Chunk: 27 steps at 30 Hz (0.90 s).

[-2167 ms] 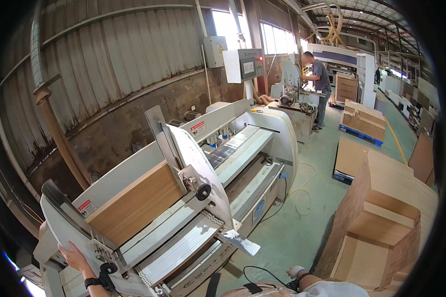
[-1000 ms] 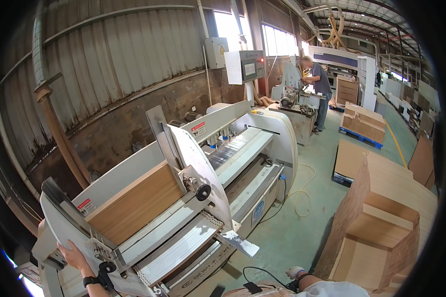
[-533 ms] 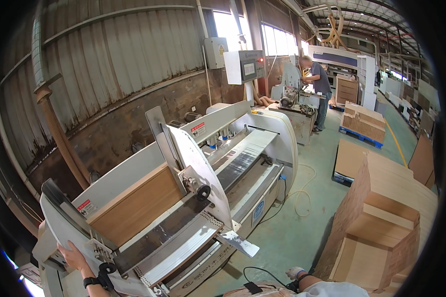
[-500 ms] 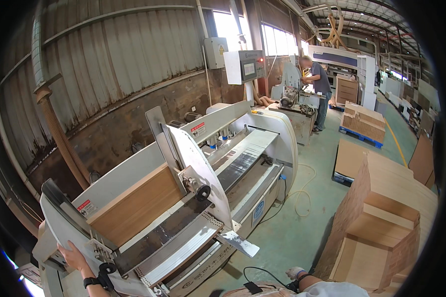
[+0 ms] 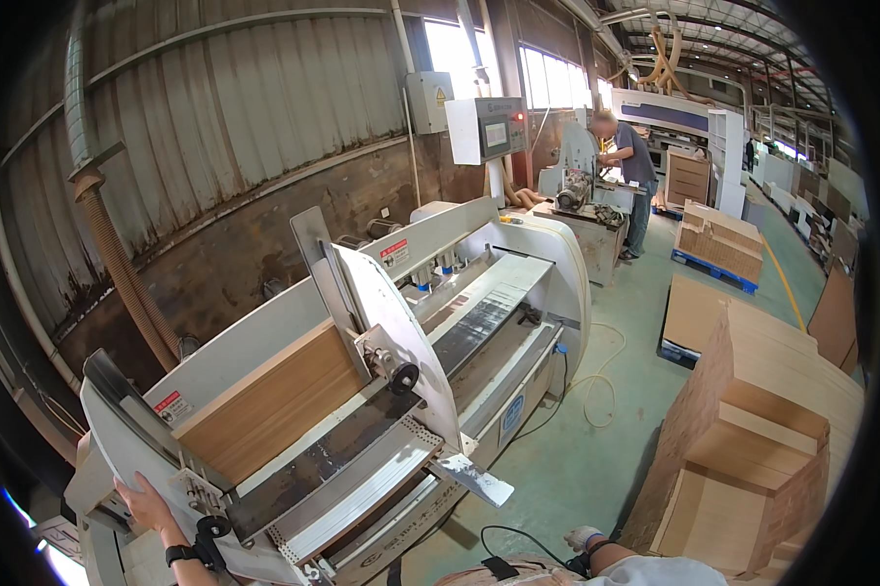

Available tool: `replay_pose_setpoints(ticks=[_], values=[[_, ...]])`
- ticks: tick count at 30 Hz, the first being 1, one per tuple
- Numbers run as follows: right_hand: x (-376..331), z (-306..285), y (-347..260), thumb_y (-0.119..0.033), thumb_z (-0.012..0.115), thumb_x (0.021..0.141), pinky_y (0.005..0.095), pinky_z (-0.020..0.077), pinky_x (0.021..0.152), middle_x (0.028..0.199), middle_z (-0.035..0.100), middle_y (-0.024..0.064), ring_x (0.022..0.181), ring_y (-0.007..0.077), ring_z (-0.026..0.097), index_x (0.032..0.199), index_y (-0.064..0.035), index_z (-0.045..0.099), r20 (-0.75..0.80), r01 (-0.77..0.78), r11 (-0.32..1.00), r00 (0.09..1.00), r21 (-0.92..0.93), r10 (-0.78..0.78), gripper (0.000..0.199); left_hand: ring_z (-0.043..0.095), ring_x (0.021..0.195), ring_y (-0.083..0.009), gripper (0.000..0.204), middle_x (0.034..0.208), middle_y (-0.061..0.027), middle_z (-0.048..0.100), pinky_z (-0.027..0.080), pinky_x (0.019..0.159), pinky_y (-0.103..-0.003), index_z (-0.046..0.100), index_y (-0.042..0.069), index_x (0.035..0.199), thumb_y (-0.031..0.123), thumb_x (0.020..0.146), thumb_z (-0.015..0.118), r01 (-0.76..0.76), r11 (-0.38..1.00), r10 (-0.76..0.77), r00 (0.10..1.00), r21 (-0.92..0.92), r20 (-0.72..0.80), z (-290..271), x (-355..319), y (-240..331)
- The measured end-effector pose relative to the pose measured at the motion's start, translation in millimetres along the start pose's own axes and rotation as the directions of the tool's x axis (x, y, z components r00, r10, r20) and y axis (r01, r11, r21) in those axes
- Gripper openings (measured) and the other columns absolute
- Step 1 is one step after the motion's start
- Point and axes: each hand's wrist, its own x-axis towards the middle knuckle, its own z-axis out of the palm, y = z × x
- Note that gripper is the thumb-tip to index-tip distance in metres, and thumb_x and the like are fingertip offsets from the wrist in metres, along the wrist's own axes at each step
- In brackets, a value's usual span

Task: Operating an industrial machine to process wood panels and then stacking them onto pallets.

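My left hand (image 5: pixel 147 505) rests with its fingers stretched out against the white left end plate (image 5: pixel 103 430) of a woodworking machine. A dark band circles that wrist. Inside the machine a brown wooden board (image 5: pixel 274 400) stands on edge, between the left end plate and the white middle plate (image 5: pixel 381 303). A black knob (image 5: pixel 212 527) is close to my left hand, and another black knob (image 5: pixel 404 378) sits on the middle plate. Low at the front, my right hand (image 5: pixel 585 539), in what looks like a pale glove, hangs beside my body; its fingers are too small to make out.
Stacked wooden panels (image 5: pixel 753 410) stand close on my right, with more panels on a blue pallet (image 5: pixel 713 272) behind. A yellow hose (image 5: pixel 611 391) and a black cable (image 5: pixel 523 532) lie on the floor. Farther back, a person (image 5: pixel 635 171) works at another machine. A control box (image 5: pixel 489 129) stands behind.
The view has shifted very slightly. My left hand stays on the end plate, and the board has not moved. The person in the background has lowered their head a little.
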Motion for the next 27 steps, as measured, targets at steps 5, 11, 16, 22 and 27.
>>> replay_pose_setpoints(ticks=[5, 11, 16, 22, 27], values=[[-4.4, -2.5, -3.2, -0.022, 0.041, 0.081, 0.0427, 0.0437, 0.076, 0.097, 0.056, 0.0160, 0.090, 0.0332, 0.054, 0.103, -0.0076, 0.050, 0.014, 0.028, 0.998, 1.000, -0.055, -0.027, 0.028, 0.051, 0.096, -0.0343, 0.051, 0.116, -0.0175, 0.047, 0.043, 0.077, -0.038, 0.038, 0.001, 0.119, 0.036, 0.083, 0.045, -0.018, 1.000, 0.018, 1.000, 0.017, -0.017, -2.5, -2.0, 2.1], [1.7, 6.0, 4.4, -0.015, 0.044, 0.078, 0.0431, 0.0447, 0.074, 0.096, 0.056, 0.0156, 0.089, 0.0337, 0.054, 0.103, -0.0081, 0.050, -0.010, -0.024, 0.980, 1.000, 0.198, 0.026, 0.026, 0.050, 0.098, -0.0344, 0.051, 0.116, -0.0192, 0.046, 0.042, 0.079, -0.037, 0.038, -0.001, 0.119, 0.034, 0.083, 0.045, -0.036, 0.999, 0.035, 0.999, -0.009, -0.011, -0.5, -0.2, -0.1], [3.4, 3.9, 2.0, -0.028, 0.040, 0.080, 0.0353, 0.0452, 0.064, 0.086, 0.060, 0.0096, 0.076, 0.0229, 0.059, 0.093, -0.0089, 0.056, -0.048, -0.019, 0.998, 0.999, 0.064, 0.022, 0.028, 0.048, 0.100, -0.0342, 0.051, 0.116, -0.0203, 0.046, 0.041, 0.081, -0.037, 0.038, -0.004, 0.118, 0.033, 0.083, 0.046, -0.024, 1.000, 0.024, 1.000, 0.005, 0.014, -1.4, 0.6, -1.3], [19.5, 11.8, 9.8, -0.019, 0.046, 0.078, 0.0383, 0.0457, 0.068, 0.090, 0.057, 0.0108, 0.083, 0.0266, 0.056, 0.094, -0.0081, 0.054, -0.018, -0.088, 0.990, 0.996, 0.112, 0.090, 0.021, 0.050, 0.098, -0.0349, 0.051, 0.116, -0.0195, 0.046, 0.042, 0.079, -0.037, 0.037, -0.002, 0.119, 0.034, 0.083, 0.045, 0.005, 1.000, -0.005, 0.999, 0.013, 0.033, -1.2, 0.8, 0.7], [30.2, 22.8, 20.1, -0.037, 0.034, 0.083, 0.0404, 0.0404, 0.079, 0.093, 0.059, 0.0152, 0.091, 0.0306, 0.054, 0.097, -0.0061, 0.058, -0.086, 0.026, 0.999, 0.996, 0.036, -0.023, 0.041, 0.050, 0.098, -0.0353, 0.052, 0.117, -0.0194, 0.045, 0.042, 0.079, -0.038, 0.036, -0.001, 0.120, 0.035, 0.083, 0.044, 0.008, 1.000, -0.009, 0.999, 0.012, 0.031, 0.0, 0.6, -0.2]])
